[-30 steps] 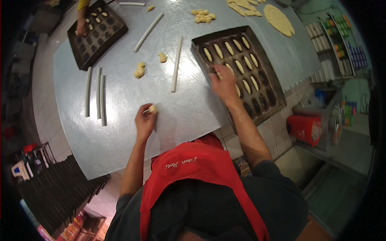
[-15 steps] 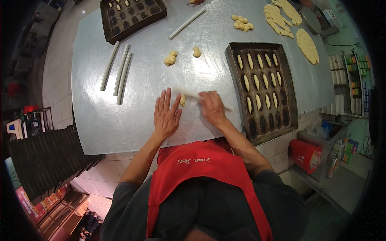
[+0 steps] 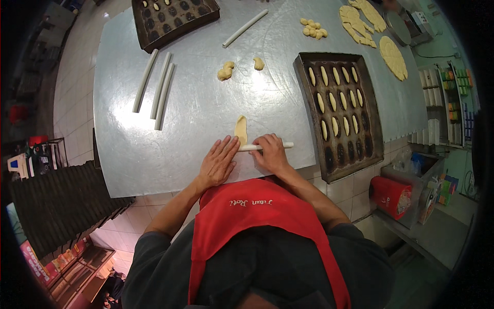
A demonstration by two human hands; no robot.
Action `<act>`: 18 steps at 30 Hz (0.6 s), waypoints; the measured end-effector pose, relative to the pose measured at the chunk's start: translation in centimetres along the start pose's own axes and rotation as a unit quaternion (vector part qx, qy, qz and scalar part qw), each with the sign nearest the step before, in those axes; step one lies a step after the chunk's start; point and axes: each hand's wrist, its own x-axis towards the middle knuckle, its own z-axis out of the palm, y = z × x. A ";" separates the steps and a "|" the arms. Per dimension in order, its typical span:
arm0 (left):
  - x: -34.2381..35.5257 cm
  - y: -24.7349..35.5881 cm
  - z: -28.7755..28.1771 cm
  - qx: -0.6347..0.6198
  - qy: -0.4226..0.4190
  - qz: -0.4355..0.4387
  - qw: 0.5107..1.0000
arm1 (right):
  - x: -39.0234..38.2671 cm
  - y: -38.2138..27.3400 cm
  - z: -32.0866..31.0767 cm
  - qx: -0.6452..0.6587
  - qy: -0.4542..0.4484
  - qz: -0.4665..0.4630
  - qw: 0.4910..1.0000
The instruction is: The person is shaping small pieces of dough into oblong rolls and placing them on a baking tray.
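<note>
My right hand point(image 3: 270, 153) grips a slim white rod point(image 3: 286, 145) at the near end of a flat, pale-yellow dough strip point(image 3: 241, 130); my left hand point(image 3: 218, 161) lies straight-fingered beside it. Bare silver metal bench point(image 3: 198, 116) runs leftward to three white tubes point(image 3: 165, 97), while a dark rectangular pan point(image 3: 313, 110) overhangs its near edge at right; pale lettering crosses my red apron point(image 3: 257, 216).

1. Rolling pin point(image 3: 248, 148): under right hand point(image 3: 270, 154), beside left hand point(image 3: 218, 164).
2. Dough piece point(image 3: 241, 130): just ahead of left hand.
3. Three rods point(image 3: 160, 86): ahead, left of left hand.
4. Tray point(image 3: 309, 100) (dough rows point(image 3: 333, 102) inside): right of right hand.
</note>
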 end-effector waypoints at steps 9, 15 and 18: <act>7.4 -2.8 0.0 0.072 0.172 -0.060 0.981 | 6.9 -2.7 0.0 -0.160 0.071 -0.080 0.981; 0.2 -0.1 0.5 0.067 0.092 0.020 0.993 | 0.4 -2.1 2.4 -0.187 0.038 -0.129 0.973; 1.2 -0.5 -1.6 -0.026 0.099 0.016 0.995 | 8.9 -6.7 0.1 -0.181 -0.091 0.041 0.978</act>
